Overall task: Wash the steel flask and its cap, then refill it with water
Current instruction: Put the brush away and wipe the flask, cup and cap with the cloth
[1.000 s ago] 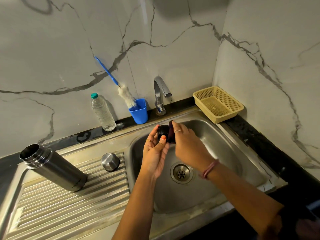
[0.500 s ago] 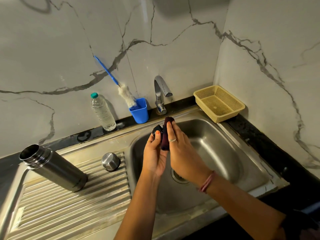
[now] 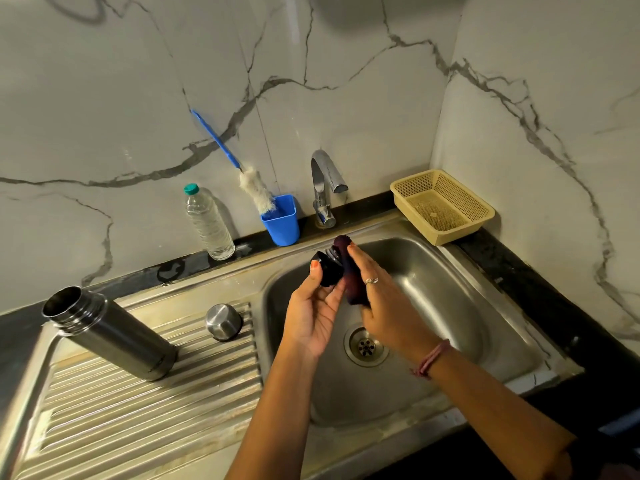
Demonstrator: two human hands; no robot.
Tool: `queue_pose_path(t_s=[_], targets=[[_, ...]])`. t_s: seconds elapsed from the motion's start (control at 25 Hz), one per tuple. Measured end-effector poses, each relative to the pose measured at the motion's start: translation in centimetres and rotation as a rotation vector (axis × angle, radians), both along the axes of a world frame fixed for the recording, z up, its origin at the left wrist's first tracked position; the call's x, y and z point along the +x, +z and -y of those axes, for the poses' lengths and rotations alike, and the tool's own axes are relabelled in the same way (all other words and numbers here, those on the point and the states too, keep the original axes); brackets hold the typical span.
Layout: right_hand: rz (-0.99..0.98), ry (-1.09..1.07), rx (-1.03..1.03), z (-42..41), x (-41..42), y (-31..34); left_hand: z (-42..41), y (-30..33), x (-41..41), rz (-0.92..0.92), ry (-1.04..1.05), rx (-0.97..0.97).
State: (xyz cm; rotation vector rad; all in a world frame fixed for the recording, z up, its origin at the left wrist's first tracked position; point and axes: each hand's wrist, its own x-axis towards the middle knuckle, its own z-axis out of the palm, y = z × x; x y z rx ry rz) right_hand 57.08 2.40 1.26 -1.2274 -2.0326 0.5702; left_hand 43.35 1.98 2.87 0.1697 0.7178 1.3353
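left hand [image 3: 317, 313] pinching small black round flask stopper [image 3: 329, 268], threaded end toward right hand [image 3: 384, 306], which presses upright dark maroon scrub pad [image 3: 349, 271] against it

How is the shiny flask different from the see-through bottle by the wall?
The steel flask is shiny metal, so you cannot see inside; the plastic bottle is clear. The steel flask has its top off and its mouth open; the plastic bottle wears a green cap. The steel flask sits on the ribbed draining board; the plastic bottle stands on the dark ledge. Both are tall and round.
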Motion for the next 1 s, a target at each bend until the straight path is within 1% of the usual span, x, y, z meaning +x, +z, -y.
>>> queue_pose_path(t_s=[0.08,0.12,0.2,0.28,0.36,0.4,0.48,0.52,0.56,0.6,0.72,0.76,0.8,0.92,0.96,1.0], targets=[[-0.079,-0.015,-0.080,-1.3,0.7,0.3,0.1,-0.2,0.2,-0.028,-0.043,-0.006],[-0.078,-0.007,-0.078,-1.8,0.8,0.8,0.1,-0.3,0.3,-0.054,-0.059,-0.003],[-0.002,0.033,0.042,-1.9,0.4,1.6,0.0,-0.2,0.5,-0.089,-0.066,0.013],[0.129,0.077,0.189,-1.2,0.0,1.6,0.0,-0.2,0.6,-0.092,-0.034,0.022],[0.154,0.085,0.232,-0.4,0.0,0.5,0.1,-0.2,0.7,-0.066,-0.013,0.014],[0.102,0.081,0.206,-0.3,0.1,0.0,0.3,-0.2,0.7,-0.047,-0.024,0.012],[-0.073,0.057,0.064,-1.0,0.3,-0.1,0.5,-0.1,0.8,-0.044,-0.059,0.008],[-0.126,0.051,0.010,-1.7,0.4,0.1,0.5,-0.1,0.9,-0.054,-0.067,0.003],[-0.120,0.048,0.001,-2.2,0.3,0.6,0.5,-0.1,0.9,-0.060,-0.065,0.000],[-0.074,0.048,0.035,-2.4,0.0,1.1,0.4,0.0,0.8,-0.064,-0.056,0.004],[0.131,0.051,0.228,-1.4,-0.9,0.9,0.1,0.2,0.4,-0.035,-0.009,0.029],[0.138,0.052,0.247,-0.7,-1.1,0.2,0.0,0.2,0.2,-0.026,-0.001,0.030],[0.103,0.056,0.223,-0.1,-1.1,-0.5,-0.1,0.1,0.1,-0.019,-0.001,0.022],[-0.151,0.056,-0.009,-0.7,-0.8,-0.3,0.2,-0.3,0.0,-0.035,-0.030,-0.016],[-0.186,0.047,-0.056,-1.4,-0.6,0.4,0.4,-0.4,0.2,-0.055,-0.043,-0.025],[-0.164,0.037,-0.058,-2.1,-0.6,1.1,0.5,-0.5,0.3,-0.072,-0.047,-0.028]])
